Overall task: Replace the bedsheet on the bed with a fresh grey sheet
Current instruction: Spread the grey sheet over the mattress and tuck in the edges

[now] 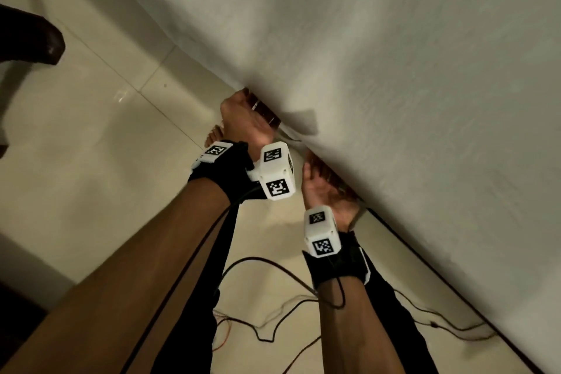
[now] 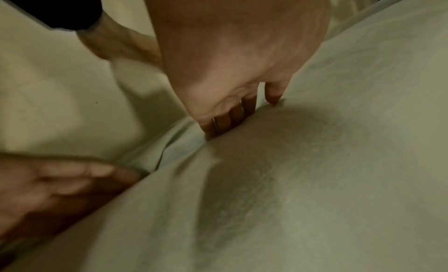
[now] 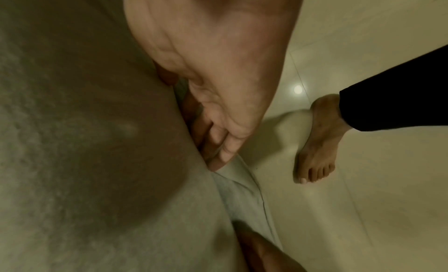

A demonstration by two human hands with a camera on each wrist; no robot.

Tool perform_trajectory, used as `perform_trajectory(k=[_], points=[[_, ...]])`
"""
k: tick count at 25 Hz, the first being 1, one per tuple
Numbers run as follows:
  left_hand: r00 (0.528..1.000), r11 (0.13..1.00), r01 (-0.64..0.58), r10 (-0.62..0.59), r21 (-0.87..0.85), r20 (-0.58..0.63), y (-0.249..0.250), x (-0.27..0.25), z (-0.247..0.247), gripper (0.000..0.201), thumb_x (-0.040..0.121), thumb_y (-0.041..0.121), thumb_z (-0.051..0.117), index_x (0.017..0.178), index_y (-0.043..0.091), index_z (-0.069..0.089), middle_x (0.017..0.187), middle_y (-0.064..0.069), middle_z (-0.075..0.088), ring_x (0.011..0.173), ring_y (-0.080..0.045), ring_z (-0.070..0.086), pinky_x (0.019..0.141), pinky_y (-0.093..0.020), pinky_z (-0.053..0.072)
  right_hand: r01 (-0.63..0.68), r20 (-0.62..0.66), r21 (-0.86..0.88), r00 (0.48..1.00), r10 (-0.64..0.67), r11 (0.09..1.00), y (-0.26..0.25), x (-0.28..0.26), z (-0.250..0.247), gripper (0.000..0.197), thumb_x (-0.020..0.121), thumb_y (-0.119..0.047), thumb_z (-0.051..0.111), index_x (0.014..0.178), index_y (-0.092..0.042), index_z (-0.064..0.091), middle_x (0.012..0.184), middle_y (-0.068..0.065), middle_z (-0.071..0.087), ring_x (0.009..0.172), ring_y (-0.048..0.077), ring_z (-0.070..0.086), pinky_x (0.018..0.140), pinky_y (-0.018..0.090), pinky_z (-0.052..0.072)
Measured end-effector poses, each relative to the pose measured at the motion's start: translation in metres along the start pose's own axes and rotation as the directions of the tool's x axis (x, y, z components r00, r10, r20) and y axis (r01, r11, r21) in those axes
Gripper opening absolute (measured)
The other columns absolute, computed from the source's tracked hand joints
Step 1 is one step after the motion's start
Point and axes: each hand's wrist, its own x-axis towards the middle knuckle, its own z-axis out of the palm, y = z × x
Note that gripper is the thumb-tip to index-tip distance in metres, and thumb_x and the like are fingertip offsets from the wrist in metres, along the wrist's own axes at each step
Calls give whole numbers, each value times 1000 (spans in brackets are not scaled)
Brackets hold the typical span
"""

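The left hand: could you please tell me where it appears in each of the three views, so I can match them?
Head: the left hand is at picture centre, fingers under the bed's edge.
Left wrist: the left hand fills the top centre, fingers pushed into the sheet fold.
Right wrist: only part of the left hand shows, at the bottom edge.
Shared landmark: the grey sheet's folded edge, right beside it.
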Motion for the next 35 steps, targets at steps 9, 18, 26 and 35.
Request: perform_trajectory(k=[9, 18, 26, 35], points=[[987, 997, 39, -49, 74, 150, 24, -6, 27, 66, 104, 34, 26, 44, 21, 51, 51, 3, 49, 44, -14, 48, 48, -14, 41, -43, -215, -209, 977, -3, 977, 6, 34, 8, 50, 93, -33, 55, 126, 2, 68, 124, 18, 72, 125, 36, 64, 109, 54, 47], [984, 988, 127, -137, 92, 111, 46, 8, 24, 39, 96, 26, 34, 58, 21, 43, 56, 4, 46, 52, -15, 45, 57, -23, 37, 28, -23, 28, 999, -28, 999, 52, -10, 48, 52, 82, -35, 74, 114, 5, 70, 134, 23, 65, 130, 37, 57, 119, 52, 36], [1000, 993, -2, 6, 122, -31, 88, 27, 7, 25, 88, 13, 48, 69, 6, 64, 66, -5, 65, 63, -25, 62, 61, -27, 53, -42, 81, 165, 996, 29, 985, 66, -15, 63, 49, 96, -36, 58, 83, 9, 72, 95, 21, 70, 96, 33, 60, 96, 43, 45], [993, 962, -21, 52, 271, -108, 153, 38, 17, 30, 96, 33, 50, 105, 12, 68, 112, -13, 74, 97, -34, 72, 92, -51, 58, -79, -304, -297, 953, -16, 952, 92, -12, 52, 44, 98, -30, 47, 129, -3, 63, 112, 25, 75, 106, 37, 72, 92, 50, 56]])
